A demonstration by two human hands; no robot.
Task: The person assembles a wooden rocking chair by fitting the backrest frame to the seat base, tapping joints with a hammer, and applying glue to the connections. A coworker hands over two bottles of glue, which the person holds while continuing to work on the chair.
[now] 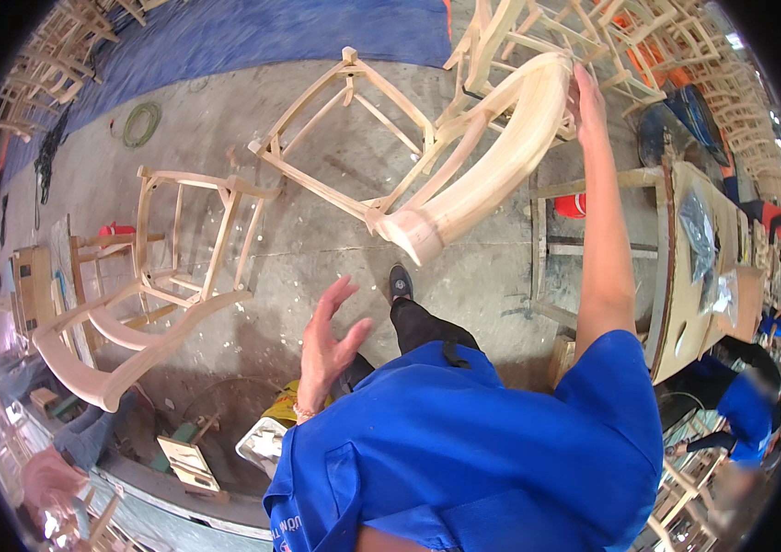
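Observation:
A pale, unfinished wooden chair frame [492,170] stands in front of me, its broad curved back rail nearest and its seat opening bare. My right hand [585,106] is at the right end of that rail, gripping it from the outer side, with the fingertips partly hidden. Lower down, my left hand [326,345] hangs in the air before my body, its fingers apart and nothing in it. To the left is a second wooden chair frame [170,290] of the same kind, apart from both hands.
A wooden workbench [685,267] with plastic bags stands at the right. More chair frames [620,41] crowd the far right. A blue sheet [271,32] covers the far floor, and a coiled hose [142,124] lies near it. Other people work at lower left and lower right.

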